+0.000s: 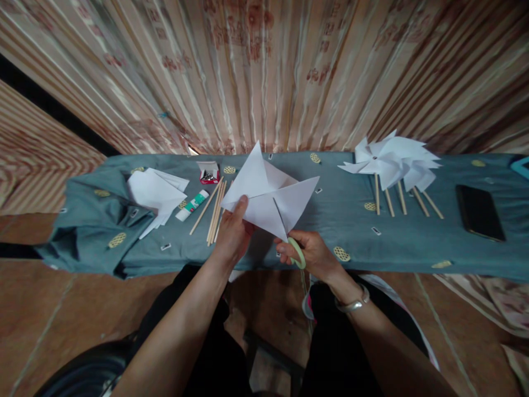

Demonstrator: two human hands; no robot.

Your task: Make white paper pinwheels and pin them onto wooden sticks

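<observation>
A white paper sheet (264,207) with slits cut in from its corners is held up over the table's front part. My left hand (235,231) pinches its left side, thumb on top. In my right hand (312,251) is a pair of scissors (298,255) with light green handles; the fingers are in the loops. The scissors' blades lie at the slit in the sheet's lower right corner and are mostly hidden. Just left of the sheet lie several thin wooden sticks (215,215), partly covered by it and my left hand.
A glue stick (192,205), a red box of small metal pins (209,173) and white paper pieces (157,193) lie on the left of the cloth-covered table (343,220). Several finished paper pinwheels (390,160) on sticks and a black phone (480,212) lie on the right. A curtain (264,71) hangs behind.
</observation>
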